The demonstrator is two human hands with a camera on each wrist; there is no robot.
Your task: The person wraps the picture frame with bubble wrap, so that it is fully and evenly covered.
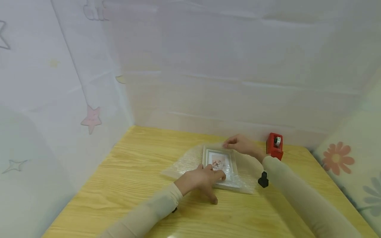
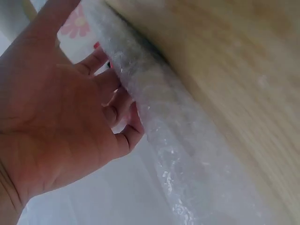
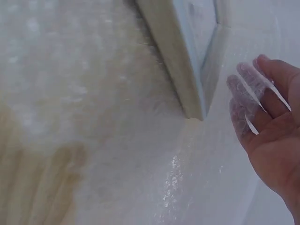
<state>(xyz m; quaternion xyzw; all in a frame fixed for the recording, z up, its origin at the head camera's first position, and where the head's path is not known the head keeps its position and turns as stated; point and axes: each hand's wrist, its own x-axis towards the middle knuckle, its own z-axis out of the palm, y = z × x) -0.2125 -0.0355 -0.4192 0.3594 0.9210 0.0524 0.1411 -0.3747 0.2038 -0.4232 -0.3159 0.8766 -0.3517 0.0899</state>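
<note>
The left hand (image 1: 202, 179) has fingers spread, the right hand (image 1: 243, 145) slightly apart; we should fold bubble wrap (image 1: 187, 161) evenly round the lower-centre photo frame (image 1: 219, 161).

The bubble wrap (image 2: 187, 145) looks like glossy plastic.

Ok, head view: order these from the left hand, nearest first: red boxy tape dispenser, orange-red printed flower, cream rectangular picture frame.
1. Picture frame, partly overlapped by the left hand
2. Tape dispenser, behind and right
3. Flower, far right
</note>
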